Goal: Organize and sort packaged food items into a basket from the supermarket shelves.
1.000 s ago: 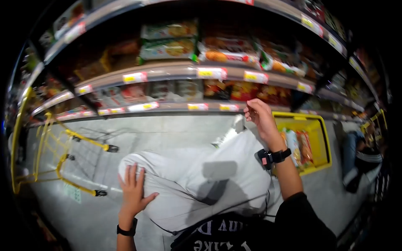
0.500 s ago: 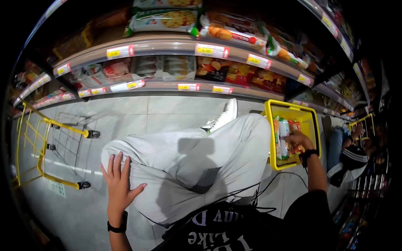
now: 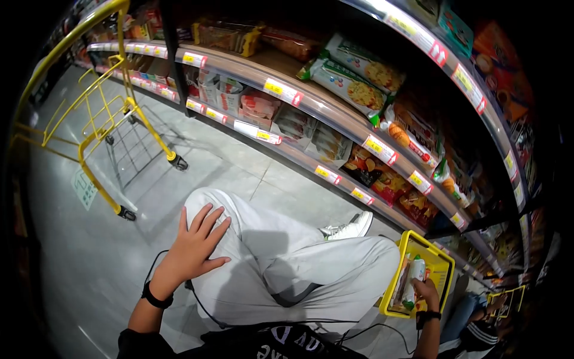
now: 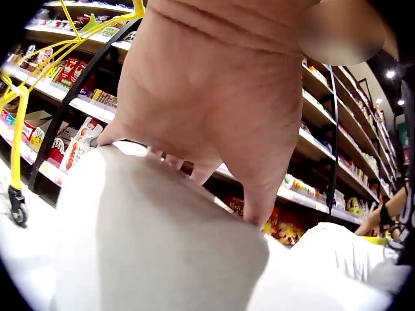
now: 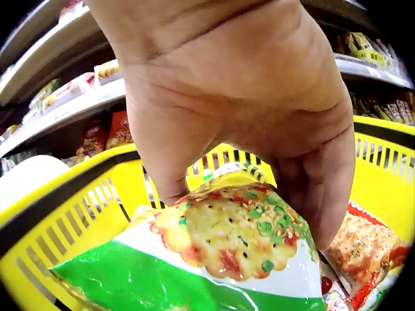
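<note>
In the basket on my right, my right hand [image 3: 427, 292] grips a green and white packet of crackers [image 5: 233, 243] between thumb and fingers. The packet's front shows a round cracker with green and red bits. Around it stands the yellow shopping basket [image 5: 379, 168], and beside it lies another snack packet [image 5: 363, 249] with red edges. My left hand [image 3: 200, 242] rests with fingers spread on my knee [image 4: 162, 214], which is covered by light grey trousers.
Shelves [image 3: 323, 110] of packaged biscuits and snacks run along the front, with price tags on their edges. A yellow wheeled cart frame [image 3: 89, 140] stands at the left. Another person [image 3: 478, 329] is low at the far right. A cable [image 3: 382, 326] trails near the basket.
My right hand, raised near the knee a second ago, went into the basket and now holds the cracker packet. The left hand stays on the knee. The head view has turned left.
</note>
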`<state>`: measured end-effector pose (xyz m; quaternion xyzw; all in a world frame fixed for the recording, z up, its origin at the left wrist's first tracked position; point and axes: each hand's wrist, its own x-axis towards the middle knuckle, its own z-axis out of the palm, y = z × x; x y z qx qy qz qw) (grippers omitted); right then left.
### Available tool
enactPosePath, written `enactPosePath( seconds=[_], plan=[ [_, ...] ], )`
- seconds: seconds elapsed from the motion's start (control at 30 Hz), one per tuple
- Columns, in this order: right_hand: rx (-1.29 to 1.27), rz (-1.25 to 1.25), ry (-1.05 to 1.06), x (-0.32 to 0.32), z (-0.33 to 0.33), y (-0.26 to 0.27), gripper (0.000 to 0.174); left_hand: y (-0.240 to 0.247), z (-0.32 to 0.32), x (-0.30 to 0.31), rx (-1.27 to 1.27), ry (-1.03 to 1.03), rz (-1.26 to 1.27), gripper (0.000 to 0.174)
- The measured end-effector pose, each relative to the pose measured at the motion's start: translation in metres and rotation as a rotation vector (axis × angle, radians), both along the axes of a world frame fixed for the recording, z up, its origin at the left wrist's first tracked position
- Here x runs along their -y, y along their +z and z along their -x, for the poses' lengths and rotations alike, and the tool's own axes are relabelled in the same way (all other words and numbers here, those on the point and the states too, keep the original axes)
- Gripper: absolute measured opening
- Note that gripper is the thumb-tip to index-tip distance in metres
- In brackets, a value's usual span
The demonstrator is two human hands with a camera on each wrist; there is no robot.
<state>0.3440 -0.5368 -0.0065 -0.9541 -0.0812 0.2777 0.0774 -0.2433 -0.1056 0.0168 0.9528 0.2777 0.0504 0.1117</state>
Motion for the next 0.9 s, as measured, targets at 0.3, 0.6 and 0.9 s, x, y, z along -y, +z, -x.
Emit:
enactPosePath(
  seconds=[0.3,0.6,0.9],
  plan=[
    [0.65,-0.286,0.42,-0.12,0.146,0.126,0.05,0.006,-0.043,0.051,0.146,-0.254,0.309,0.089],
    [0.579,-0.936,1.144,-0.287,0.325,0.128,0.065,0.014,-0.07,0.077,0.708,0.011,1.202,0.082],
    [0.378,-0.94,1.246,-0.286,0.352,0.1,0.071,-0.003,-0.052,0.08,1.133,0.303,1.455,0.053]
  ],
)
